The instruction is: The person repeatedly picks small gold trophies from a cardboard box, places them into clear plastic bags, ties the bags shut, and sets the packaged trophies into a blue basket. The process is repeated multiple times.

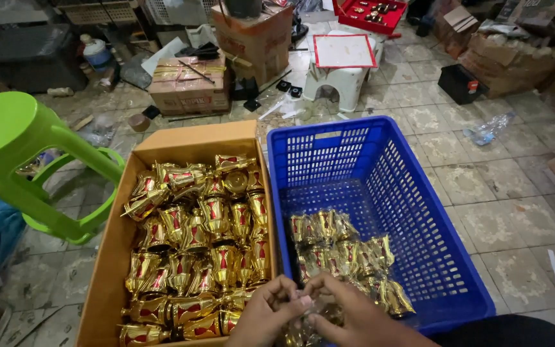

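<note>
While the cardboard box (107, 270) remains packed with gold cups (200, 244) — few wrapped cups (342, 250) lie in the blue crate (419, 257) — one wrapped piece (313, 315) is clasped by left hand (268, 315) and right hand (354, 318) together.

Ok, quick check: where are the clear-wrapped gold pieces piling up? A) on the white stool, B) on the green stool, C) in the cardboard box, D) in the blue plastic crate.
D: the wrapped gold pieces lie in the blue plastic crate, while the cardboard box on its left holds the unwrapped gold and red ones. Both hands, left hand and right hand, meet over the crate's near edge.
</note>
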